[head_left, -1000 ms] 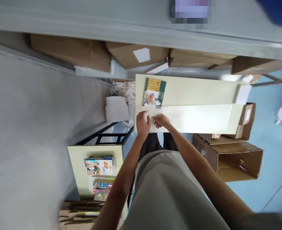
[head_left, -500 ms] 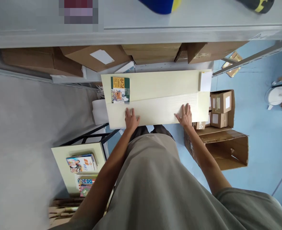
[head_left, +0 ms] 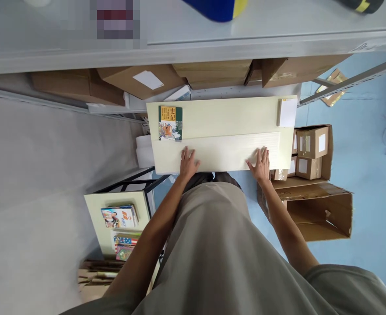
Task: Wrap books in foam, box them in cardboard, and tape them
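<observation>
A whitish, thin flat strip of packing-like material [head_left: 226, 151], faintly ribbed toward its right end, lies along the near side of a pale cream tabletop [head_left: 229, 116]. My left hand [head_left: 188, 162] rests palm down on the strip's left part, fingers apart. On its right part lies my right hand [head_left: 260, 165], also flat with thumb spread. Neither hand grasps anything. Just beyond the strip's left end is a green and yellow book [head_left: 170, 123] with Chinese characters on its cover. A stack of small white paper [head_left: 288, 113] sits at the tabletop's far right corner.
Above the tabletop runs a grey shelf [head_left: 245, 43], with cardboard boxes [head_left: 212, 72] under it. At right on the floor, an open carton [head_left: 324, 210] stands near small boxes [head_left: 313, 142]. A side table [head_left: 97, 205] at left bears books [head_left: 119, 216].
The strip's right end has shifted slightly toward me, so its far edge runs more level with the tabletop. Both hands stay flat on it. The whole view has shifted a little.
</observation>
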### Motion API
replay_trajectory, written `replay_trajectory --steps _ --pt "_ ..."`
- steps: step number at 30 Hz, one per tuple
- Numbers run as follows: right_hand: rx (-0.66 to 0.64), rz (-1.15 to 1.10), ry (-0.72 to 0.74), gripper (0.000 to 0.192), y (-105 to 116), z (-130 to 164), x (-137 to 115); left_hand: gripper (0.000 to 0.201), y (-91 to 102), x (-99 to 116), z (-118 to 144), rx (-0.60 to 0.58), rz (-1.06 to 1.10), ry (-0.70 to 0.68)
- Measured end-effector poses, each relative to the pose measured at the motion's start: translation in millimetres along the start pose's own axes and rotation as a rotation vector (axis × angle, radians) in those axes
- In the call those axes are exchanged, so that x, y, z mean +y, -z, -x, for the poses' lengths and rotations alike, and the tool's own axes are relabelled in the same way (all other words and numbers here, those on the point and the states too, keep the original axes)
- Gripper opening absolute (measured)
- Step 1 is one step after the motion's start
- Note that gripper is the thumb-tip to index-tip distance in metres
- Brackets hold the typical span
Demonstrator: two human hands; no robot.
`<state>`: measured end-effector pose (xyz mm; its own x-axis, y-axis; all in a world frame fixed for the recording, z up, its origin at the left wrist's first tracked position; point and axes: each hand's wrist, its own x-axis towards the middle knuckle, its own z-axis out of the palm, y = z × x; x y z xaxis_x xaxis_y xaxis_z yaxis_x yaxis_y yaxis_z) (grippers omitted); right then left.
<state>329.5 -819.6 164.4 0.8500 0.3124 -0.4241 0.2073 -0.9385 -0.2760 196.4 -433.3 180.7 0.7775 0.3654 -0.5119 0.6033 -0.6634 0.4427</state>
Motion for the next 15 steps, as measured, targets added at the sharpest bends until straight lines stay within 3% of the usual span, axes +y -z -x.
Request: replay_trajectory --steps 4,7,11,15 --pt "0.002 -0.041 0.128 0.093 6 -6 -58 0.051 10.3 -12 -7 0.015 0.102 -0.031" --pt "-0.098 -0.106 0.334 0.081 1 -15 -134 0.043 19.8 -23 -12 0.042 0.281 0.016" --pt "-0.279 -0.113 0.618 0.066 -20 -27 -250 0.039 38.4 -43 -23 0.05 0.535 0.073" --pt "-0.363 -0.018 0.638 0.065 -43 -40 -333 0.033 71.6 -68 -48 0.178 0.484 0.079"
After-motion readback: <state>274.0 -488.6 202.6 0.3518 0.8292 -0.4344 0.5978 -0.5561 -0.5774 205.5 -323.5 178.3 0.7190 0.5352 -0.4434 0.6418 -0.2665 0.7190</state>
